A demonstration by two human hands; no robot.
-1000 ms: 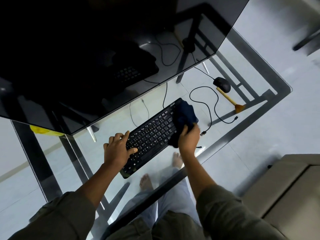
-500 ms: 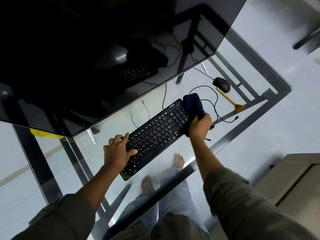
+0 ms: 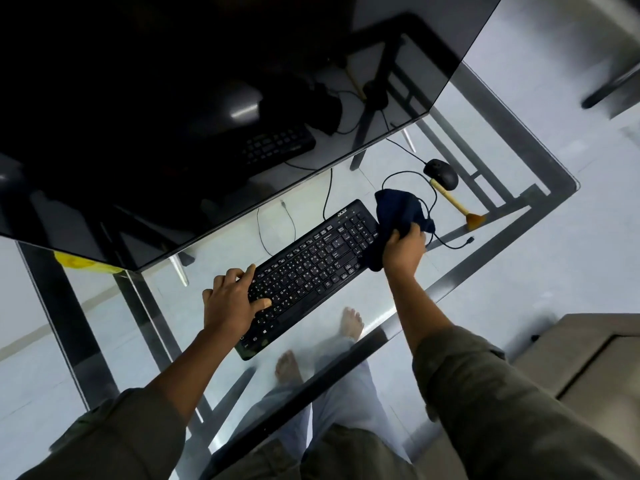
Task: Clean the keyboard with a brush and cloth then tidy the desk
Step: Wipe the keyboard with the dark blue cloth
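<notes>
A black keyboard [image 3: 311, 268] lies slantwise on the glass desk [image 3: 512, 216]. My left hand [image 3: 230, 301] presses flat on the keyboard's near-left end, fingers spread over the keys. My right hand [image 3: 403, 249] grips a dark blue cloth [image 3: 396, 211] just off the keyboard's right end, the cloth bunched and hanging over the keyboard's edge. A wooden-handled brush [image 3: 457, 204] lies on the glass to the right, beyond the cloth.
A large dark monitor [image 3: 207, 109] overhangs the back of the desk. A black mouse [image 3: 441, 174] sits by the brush handle, its cable [image 3: 446, 242] looping near the cloth. A yellow object [image 3: 81, 265] shows under the monitor's left edge. A beige cabinet [image 3: 588, 358] stands right.
My right hand has swept the cloth from the keyboard's right keys outward past its right end. My left hand has stayed on the keyboard's left end.
</notes>
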